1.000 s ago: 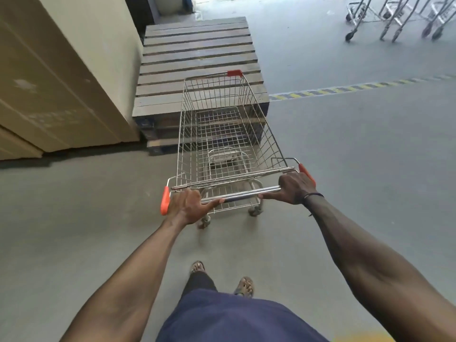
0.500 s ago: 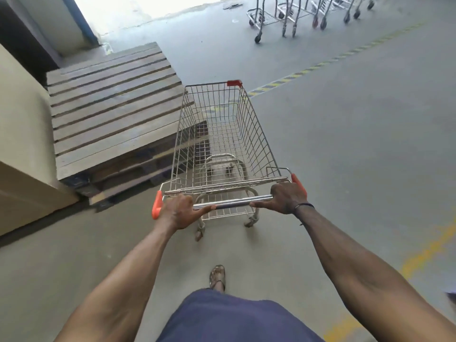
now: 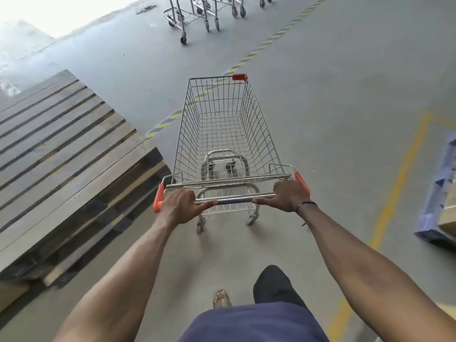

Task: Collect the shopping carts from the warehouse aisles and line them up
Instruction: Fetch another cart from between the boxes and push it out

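An empty wire shopping cart (image 3: 222, 124) with orange handle ends stands on the grey floor right in front of me. My left hand (image 3: 181, 206) grips the left end of its handle bar. My right hand (image 3: 287, 193), with a dark band at the wrist, grips the right end. Far ahead, at the top of the view, the bases and wheels of several other carts (image 3: 197, 16) stand side by side; their baskets are cut off by the frame.
A stack of wooden pallets (image 3: 61, 156) lies close on the left of the cart. A yellow-and-black striped floor line (image 3: 259, 48) runs diagonally ahead. A yellow painted line (image 3: 394, 183) and a blue pallet (image 3: 439, 188) with a box are at the right edge.
The cart and I have swung to the right, away from the pallets and the beige wall. The row of carts now lies more directly ahead. Both hands keep their grip.
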`<state>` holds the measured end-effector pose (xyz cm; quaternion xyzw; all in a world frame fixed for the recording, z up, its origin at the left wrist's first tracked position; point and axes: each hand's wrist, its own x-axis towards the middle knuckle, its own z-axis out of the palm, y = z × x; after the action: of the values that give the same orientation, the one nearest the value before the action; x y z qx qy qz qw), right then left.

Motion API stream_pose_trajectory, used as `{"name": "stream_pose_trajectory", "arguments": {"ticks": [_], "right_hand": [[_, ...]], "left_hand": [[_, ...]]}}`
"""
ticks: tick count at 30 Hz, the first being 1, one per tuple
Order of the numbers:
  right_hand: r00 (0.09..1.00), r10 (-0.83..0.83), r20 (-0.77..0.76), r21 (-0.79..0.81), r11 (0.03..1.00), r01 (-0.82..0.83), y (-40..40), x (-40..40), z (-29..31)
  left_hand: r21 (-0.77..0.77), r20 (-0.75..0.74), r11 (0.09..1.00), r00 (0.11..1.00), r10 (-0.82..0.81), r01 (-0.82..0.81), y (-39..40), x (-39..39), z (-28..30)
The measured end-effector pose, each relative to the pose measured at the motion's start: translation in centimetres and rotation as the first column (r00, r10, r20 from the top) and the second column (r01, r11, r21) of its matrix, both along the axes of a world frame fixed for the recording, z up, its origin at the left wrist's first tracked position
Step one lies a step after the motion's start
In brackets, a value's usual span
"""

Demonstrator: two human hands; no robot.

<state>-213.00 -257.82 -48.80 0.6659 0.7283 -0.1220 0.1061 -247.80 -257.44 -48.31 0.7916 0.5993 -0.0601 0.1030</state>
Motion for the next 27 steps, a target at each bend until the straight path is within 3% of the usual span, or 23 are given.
{"name": "stream_pose_trajectory", "arguments": {"ticks": [11, 21, 27], "right_hand": [[0.996, -0.085, 0.008, 0.052, 0.995, 0.085, 13.5, 10.2, -0.6], [0.999, -0.038, 0.029, 0.025, 0.999, 0.037, 30.2, 21.8, 0.1], [0.999, 0.012, 0.034, 0.010, 1.000, -0.012, 40.0, 26.5, -0.1]], "left_hand": [[0.069, 0.035, 0.993, 0.994, -0.102, 0.100, 17.3, 9.9, -1.9], [0.112, 0.017, 0.992, 0.998, -0.062, 0.060, 32.2, 21.7, -1.3], [0.052, -0.011, 0.998, 1.000, -0.021, 0.021, 40.3, 26.5, -0.9]]}}
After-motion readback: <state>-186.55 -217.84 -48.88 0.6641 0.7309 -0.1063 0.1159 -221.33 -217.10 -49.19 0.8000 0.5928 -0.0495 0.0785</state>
